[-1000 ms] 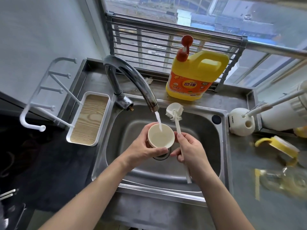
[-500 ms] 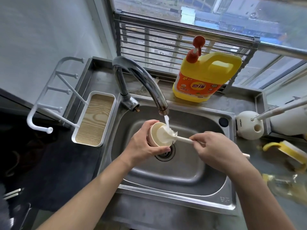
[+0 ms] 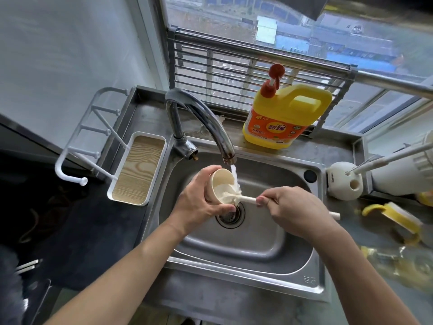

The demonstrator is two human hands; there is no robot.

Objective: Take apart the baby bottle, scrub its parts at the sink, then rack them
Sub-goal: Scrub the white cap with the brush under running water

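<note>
My left hand [image 3: 199, 200] grips a cream bottle cap [image 3: 220, 181] over the sink [image 3: 246, 247], its open mouth tilted to the right under the running tap [image 3: 206, 120]. My right hand [image 3: 295, 207] holds the white brush [image 3: 243, 198] by its handle. The bristle head sits inside the cap. Water falls onto the cap's rim. A yellow collar with handles [image 3: 398, 219] lies on the counter at the right. A clear bottle body [image 3: 403, 263] lies blurred nearer to me.
A white peg rack with a wood-look tray [image 3: 138, 170] stands left of the sink. A yellow detergent jug [image 3: 285, 116] sits on the back ledge. A white brush holder [image 3: 344, 184] stands at the sink's right corner. A dark counter lies at the left.
The brush went from upright beside the cap to lying sideways with its head inside it. The cap's mouth tipped from facing up to facing right. My view shifted slightly.
</note>
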